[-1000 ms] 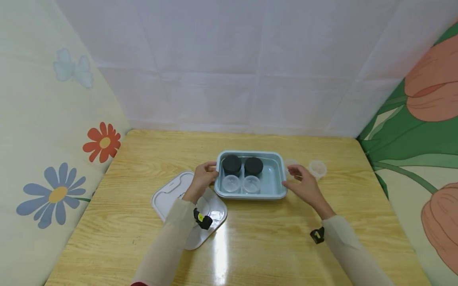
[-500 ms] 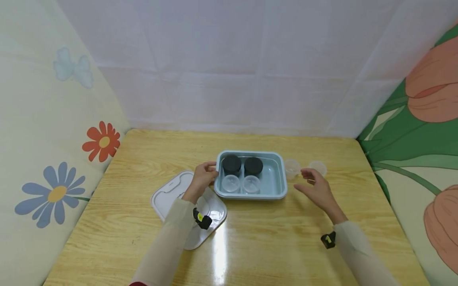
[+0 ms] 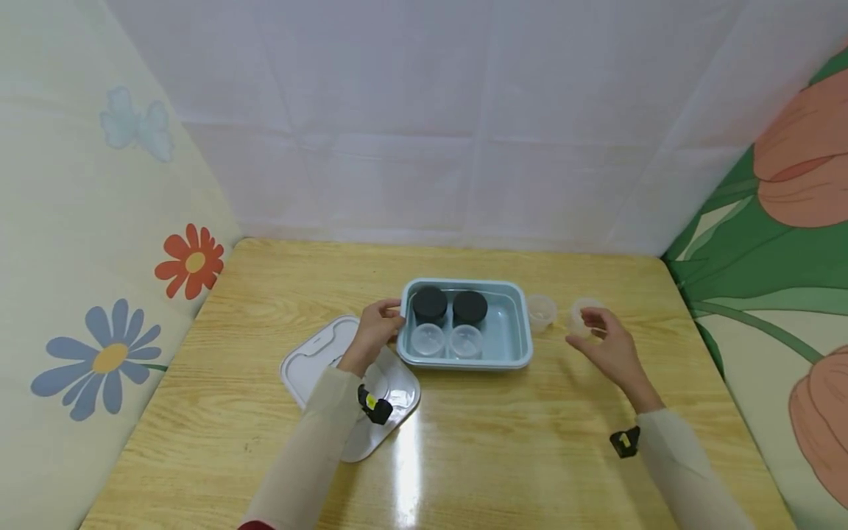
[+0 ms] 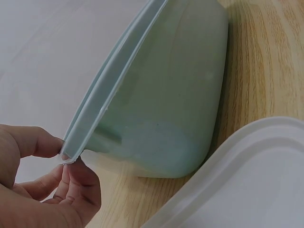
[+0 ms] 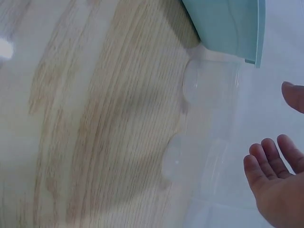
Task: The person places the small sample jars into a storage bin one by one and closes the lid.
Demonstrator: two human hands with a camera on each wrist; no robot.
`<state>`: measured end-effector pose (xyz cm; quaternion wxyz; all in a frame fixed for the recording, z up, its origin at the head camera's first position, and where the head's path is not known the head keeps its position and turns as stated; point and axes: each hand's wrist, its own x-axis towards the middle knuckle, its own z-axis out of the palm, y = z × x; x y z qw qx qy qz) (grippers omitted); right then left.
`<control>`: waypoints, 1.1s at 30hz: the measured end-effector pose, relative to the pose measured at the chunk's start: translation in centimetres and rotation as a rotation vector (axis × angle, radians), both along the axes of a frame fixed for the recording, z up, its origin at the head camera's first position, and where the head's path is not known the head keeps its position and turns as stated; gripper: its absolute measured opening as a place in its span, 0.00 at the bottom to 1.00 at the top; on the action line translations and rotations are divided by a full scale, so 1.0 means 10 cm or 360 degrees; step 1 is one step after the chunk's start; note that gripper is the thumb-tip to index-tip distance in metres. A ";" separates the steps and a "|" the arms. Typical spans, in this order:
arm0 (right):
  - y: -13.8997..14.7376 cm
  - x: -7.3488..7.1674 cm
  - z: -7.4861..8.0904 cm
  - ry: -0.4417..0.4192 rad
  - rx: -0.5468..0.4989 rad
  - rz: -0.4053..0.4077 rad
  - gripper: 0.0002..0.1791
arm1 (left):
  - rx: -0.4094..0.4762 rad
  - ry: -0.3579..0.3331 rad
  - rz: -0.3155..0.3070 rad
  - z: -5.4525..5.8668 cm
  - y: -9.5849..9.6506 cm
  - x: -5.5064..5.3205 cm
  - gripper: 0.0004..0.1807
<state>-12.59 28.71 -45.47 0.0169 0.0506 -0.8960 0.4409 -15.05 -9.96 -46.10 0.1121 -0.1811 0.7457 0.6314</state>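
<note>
Clear cup [image 5: 190, 159], the outer of two to the right of the blue box [image 3: 464, 364], stands on the tabletop [image 3: 503, 442] near the right hand [image 3: 615, 352], whose grip is wide and holds nothing. A crooked squeeze could tip this seemingly light cup or knock it into the second cup [image 3: 542, 313] close by. With the left hand [image 3: 375, 331] pinching the box's left rim, a stray tug might tilt the box, sliding its black pots [image 3: 470, 307] and small cups [image 3: 428, 340] about, or drag it over the white lid [image 3: 308, 368].
</note>
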 end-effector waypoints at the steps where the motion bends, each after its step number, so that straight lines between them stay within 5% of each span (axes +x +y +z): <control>1: 0.02 0.00 0.01 0.0005 -0.0004 -0.0008 0.31 | 0.0001 -0.0003 -0.0003 0.00 0.00 0.00 0.26; 19: 0.27 -0.18 -0.01 0.0010 0.0016 -0.0144 0.32 | 0.0003 -0.0018 -0.0024 0.01 -0.03 0.00 0.25; 33: 0.26 -0.31 0.00 -0.0070 0.0014 -0.0108 0.41 | -0.0020 -0.0001 0.0001 0.02 -0.02 0.02 0.24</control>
